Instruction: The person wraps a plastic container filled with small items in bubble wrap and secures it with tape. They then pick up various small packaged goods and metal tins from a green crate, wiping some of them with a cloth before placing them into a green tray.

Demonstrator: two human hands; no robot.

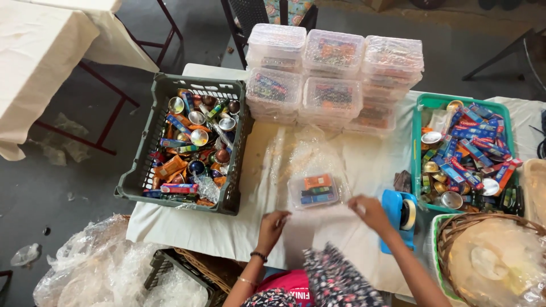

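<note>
My left hand (pixel 273 226) and my right hand (pixel 371 211) are stretched out over the white-covered table (pixel 227 233), each pinching a side of a thin clear plastic sheet (pixel 318 219). Just beyond the sheet sits a small clear plastic box (pixel 314 190) filled with orange, blue and dark small packets. Bubble wrap (pixel 307 153) lies under and behind the box. A blue tape dispenser (pixel 400 213) rests right beside my right hand.
A grey crate (pixel 145 165) of small packets and metal cups stands at left. Stacked clear lidded boxes (pixel 334 79) fill the back. A green tray (pixel 417 153) of packets is at right, a wicker basket (pixel 455 227) near right, plastic bags (pixel 96 267) on the floor.
</note>
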